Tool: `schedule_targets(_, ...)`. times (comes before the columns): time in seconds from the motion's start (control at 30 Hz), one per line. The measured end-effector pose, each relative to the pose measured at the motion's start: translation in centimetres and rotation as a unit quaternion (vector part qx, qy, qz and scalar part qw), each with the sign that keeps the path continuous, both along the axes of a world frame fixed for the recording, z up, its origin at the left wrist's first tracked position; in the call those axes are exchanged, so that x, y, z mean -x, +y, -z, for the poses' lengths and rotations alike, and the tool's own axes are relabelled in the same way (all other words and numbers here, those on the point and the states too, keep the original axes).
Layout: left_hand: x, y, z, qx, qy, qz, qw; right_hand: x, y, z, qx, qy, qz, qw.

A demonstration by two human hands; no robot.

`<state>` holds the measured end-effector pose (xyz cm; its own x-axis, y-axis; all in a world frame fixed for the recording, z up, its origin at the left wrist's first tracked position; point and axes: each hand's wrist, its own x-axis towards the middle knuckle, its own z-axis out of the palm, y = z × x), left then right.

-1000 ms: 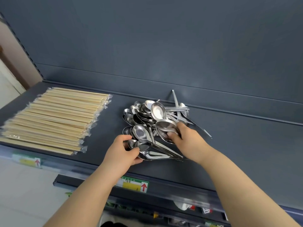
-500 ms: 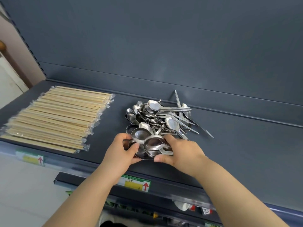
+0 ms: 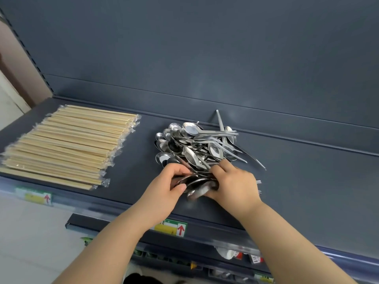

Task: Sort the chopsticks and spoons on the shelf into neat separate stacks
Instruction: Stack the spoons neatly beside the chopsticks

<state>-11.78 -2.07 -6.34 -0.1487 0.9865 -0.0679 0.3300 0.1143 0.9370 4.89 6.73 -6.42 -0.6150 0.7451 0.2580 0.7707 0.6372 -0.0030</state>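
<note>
A loose heap of steel spoons lies mid-shelf, bowls to the left and handles splayed right. At its near edge, both my hands hold a small bunch of nested spoons. My left hand curls around the bowls from the left. My right hand grips the same bunch from the right, hiding the handles. A neat flat stack of wrapped wooden chopsticks lies at the left of the shelf, apart from the spoons.
The dark grey shelf has a back panel close behind the heap and a front rail with a price tag. Another price tag sits below the chopsticks. Lower shelves with goods show underneath.
My right hand came down from the top of the heap to its near edge and joined my left hand. Both now hold a bunch of spoons pulled toward the shelf front.
</note>
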Motion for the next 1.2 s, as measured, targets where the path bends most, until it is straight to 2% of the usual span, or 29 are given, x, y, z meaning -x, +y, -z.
schedule_targets(0.13, -0.2, 0.5, 0.4, 0.015, 0.005, 0.033, 0.999, 0.0, 0.1, 1.2, -0.006, 0.018, 0.018, 1.000)
schedule_targets(0.3, -0.2, 0.3, 0.2, 0.071, -0.059, 0.109, 0.990, 0.1, 0.4, 2.0, 0.027, 0.061, 0.036, 0.997)
schedule_targets(0.37, -0.8, 0.2, 0.5, 0.058, 0.023, 0.090, 0.994, 0.3, 0.4, 2.1, 0.042, 0.074, 0.034, 0.996)
schedule_targets(0.5, -1.7, 0.2, 0.5, -0.037, 0.179, 0.008, 0.983, 0.6, 0.2, 2.0, 0.101, 0.097, 0.015, 0.990)
schedule_targets(0.6, -1.5, 0.4, 0.4, -0.078, 0.284, -0.010, 0.956, 0.4, 0.4, 1.2, 0.166, 0.122, 0.012, 0.979)
schedule_targets(0.7, -1.4, 0.7, 1.1, -0.120, 0.377, 0.001, 0.918, 0.5, 0.4, 0.9, 0.189, 0.116, 0.008, 0.975)
schedule_targets(0.8, -1.9, 0.8, 1.7, -0.111, 0.355, 0.019, 0.928, 0.7, 0.0, 1.2, 0.190, 0.147, 0.008, 0.971)
schedule_targets(0.9, -2.0, 0.6, 1.6, -0.106, 0.313, -0.016, 0.944, 0.5, -0.4, 1.0, 0.203, 0.157, -0.005, 0.966)
schedule_targets(1.07, -0.9, 0.2, 1.9, -0.143, 0.296, -0.034, 0.944, -1.3, -0.4, -0.1, 0.262, 0.180, 0.015, 0.948)
schedule_targets(1.2, -0.5, -0.2, 2.0, -0.149, 0.283, -0.039, 0.947, -1.7, -0.3, 0.6, 0.166, 0.191, 0.090, 0.963)
